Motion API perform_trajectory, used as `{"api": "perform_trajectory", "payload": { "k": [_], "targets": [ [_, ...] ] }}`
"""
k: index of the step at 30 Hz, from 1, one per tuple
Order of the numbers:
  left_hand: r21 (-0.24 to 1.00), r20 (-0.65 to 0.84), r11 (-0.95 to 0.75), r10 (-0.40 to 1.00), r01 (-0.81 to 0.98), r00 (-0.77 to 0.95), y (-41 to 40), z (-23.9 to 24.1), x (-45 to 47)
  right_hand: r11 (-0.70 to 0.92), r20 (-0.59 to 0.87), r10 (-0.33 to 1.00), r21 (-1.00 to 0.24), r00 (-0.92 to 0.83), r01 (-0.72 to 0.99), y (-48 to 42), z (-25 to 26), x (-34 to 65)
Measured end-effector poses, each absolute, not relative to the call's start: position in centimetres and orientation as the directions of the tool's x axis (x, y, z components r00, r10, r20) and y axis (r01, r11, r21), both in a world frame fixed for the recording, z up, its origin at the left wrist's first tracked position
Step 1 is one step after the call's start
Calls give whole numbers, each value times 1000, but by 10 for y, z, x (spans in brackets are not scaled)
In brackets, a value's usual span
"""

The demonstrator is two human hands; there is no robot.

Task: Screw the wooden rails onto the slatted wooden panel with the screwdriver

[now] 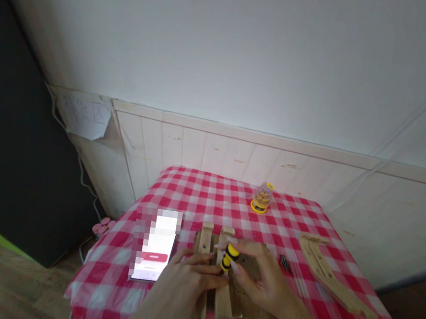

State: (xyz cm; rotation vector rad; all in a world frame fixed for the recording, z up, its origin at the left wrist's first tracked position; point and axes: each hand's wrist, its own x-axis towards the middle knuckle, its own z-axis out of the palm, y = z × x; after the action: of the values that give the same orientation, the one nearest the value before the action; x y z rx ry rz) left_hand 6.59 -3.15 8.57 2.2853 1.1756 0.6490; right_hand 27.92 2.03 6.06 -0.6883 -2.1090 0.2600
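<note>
My right hand (260,272) grips the yellow and black handle of a small screwdriver (231,254), which stands over a pale wooden strip (223,303). Spread across that strip and a second wooden strip (206,235) is my left hand (192,288), fingers stretched out, its fingertips by the screwdriver's lower end. Both strips lie side by side on a brown wooden board (248,291) with small holes in it. A dark screw or hole shows near the top of the second strip. The screwdriver's tip is hidden behind my fingers.
Several dark screws (285,263) lie right of the board, and two curved wooden pieces (324,273) beyond them. A clear bit case with yellow ends (262,198) stands at the back. A lit phone (155,246) lies left on the checkered tablecloth (208,190).
</note>
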Motion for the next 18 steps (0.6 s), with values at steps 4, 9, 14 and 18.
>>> {"api": "perform_trajectory", "payload": {
  "k": [4,9,14,18],
  "targets": [
    [601,231,-525,836,603,498,-32,79,65,823,692,567,-452,-446,345,23,67,278],
    [597,215,-521,836,610,504,-32,78,65,841,755,534,-427,-380,332,26,64,275],
    [606,184,-508,838,612,513,-32,83,67,831,811,506,-367,-293,419,26,56,272],
    [612,198,-504,844,609,499,-32,82,66,828,793,517,-369,-322,422,25,57,270]
  ]
}}
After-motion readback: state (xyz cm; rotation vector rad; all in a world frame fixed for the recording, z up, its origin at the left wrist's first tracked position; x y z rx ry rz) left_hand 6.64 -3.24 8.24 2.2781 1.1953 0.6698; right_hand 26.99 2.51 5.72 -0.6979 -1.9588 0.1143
